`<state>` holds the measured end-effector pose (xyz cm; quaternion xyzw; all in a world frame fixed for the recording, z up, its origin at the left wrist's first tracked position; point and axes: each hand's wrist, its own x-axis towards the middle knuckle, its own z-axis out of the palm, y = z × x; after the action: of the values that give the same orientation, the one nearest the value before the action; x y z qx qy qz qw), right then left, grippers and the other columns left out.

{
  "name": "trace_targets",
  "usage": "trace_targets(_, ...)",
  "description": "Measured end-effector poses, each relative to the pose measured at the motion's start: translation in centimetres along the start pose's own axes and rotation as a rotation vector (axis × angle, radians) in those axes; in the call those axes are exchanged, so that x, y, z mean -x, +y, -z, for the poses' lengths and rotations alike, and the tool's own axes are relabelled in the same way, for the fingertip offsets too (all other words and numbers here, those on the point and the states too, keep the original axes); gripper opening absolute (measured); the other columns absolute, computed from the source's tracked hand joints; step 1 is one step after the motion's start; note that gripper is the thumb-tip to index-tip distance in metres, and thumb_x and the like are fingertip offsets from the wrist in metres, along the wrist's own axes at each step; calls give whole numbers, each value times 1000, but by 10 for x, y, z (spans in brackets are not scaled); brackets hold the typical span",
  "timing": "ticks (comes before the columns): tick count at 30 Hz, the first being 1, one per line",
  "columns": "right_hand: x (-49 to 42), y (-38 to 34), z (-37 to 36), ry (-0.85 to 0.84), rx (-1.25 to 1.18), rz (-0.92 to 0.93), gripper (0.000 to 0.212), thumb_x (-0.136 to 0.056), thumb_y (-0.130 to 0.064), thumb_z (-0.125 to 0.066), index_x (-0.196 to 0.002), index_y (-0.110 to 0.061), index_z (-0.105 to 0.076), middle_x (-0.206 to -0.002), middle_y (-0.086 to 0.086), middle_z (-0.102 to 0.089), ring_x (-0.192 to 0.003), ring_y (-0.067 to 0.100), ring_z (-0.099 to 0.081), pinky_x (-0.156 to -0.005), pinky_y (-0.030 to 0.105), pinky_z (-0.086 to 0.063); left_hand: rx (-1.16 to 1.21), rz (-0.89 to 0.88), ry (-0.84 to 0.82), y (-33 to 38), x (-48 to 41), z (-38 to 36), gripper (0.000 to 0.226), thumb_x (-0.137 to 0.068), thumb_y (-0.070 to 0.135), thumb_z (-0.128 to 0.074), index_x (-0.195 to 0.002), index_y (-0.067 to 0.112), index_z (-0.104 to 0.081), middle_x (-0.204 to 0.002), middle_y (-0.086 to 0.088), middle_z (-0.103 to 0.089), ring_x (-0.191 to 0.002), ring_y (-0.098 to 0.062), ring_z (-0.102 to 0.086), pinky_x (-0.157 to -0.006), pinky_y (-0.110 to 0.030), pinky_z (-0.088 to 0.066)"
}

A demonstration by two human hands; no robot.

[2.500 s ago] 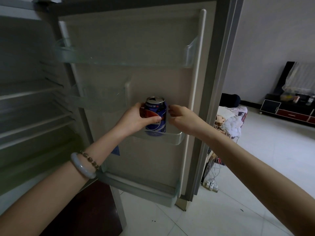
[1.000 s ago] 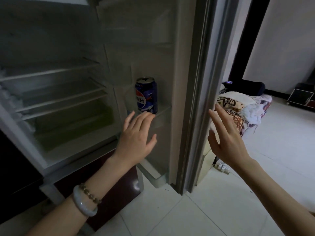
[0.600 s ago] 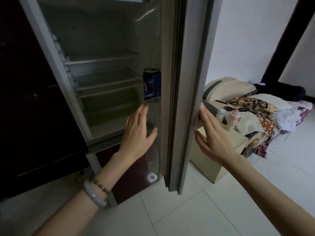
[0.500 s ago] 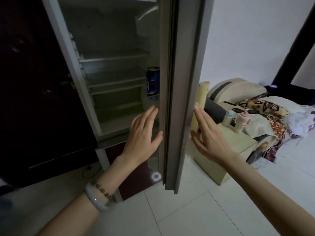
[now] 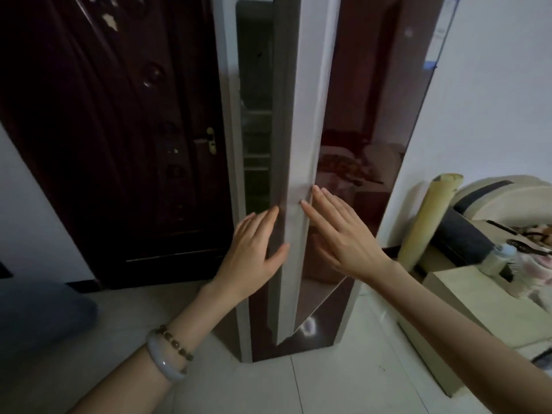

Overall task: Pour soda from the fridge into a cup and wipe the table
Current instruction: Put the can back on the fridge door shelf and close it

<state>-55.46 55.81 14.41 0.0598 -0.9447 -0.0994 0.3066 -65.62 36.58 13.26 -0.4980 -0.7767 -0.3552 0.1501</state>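
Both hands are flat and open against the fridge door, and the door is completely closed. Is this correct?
Not quite. The head view shows the fridge door ajar: a narrow gap shows shelves inside. The left hand and right hand are flat and open against it.

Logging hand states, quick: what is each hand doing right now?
Left hand: open, fingers straight at the fridge door's inner edge, holding nothing.
Right hand: open, fingers straight against the door's front, holding nothing.
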Motion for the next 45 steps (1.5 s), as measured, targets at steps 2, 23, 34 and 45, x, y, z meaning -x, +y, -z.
trace_targets(2, -22, 7, -20, -1, 21, 40, 73, -84, -19, -56, -148, -11, -22, -154, 21, -13, -144, 33, -12, -115, 47, -22, 31, 56, 26, -23, -13, 5, 63, -92, 31, -57, -145, 12, -31, -145, -4, -41, -138, -21, -27, -109, -24, -16)
trace_targets(23, -160, 59, -167, -7, 141, 146, 72, -76, -9, -62, -143, -14, -37, -151, 21, -24, -142, 34, -20, -115, 46, -22, 192, 351, 234, -191, -157, -2, 46, -77, 18, -76, -119, 13, -57, -110, 7, -64, -95, -2, -60, -81, -7, -44)
trace_targets(34, -187, 65, -190, -58, 180, 77, 72, -74, -8, -57, -143, -14, -38, -151, 20, -24, -142, 34, -19, -117, 45, -18, 237, 270, 170, -237, -190, -7, 43, -77, 17, -76, -116, 12, -58, -104, 9, -62, -89, 2, -57, -78, -4, -42)
trace_targets(45, -180, 33, -170, -110, 2, -215, 69, -78, -11, -48, -145, -11, -31, -152, 16, -28, -142, 28, -23, -113, 33, -26, -153, -299, 291, -241, -167, -17, 63, -88, 29, -60, -140, 5, -31, -143, -13, -32, -133, -29, -34, -112, -45, -26)
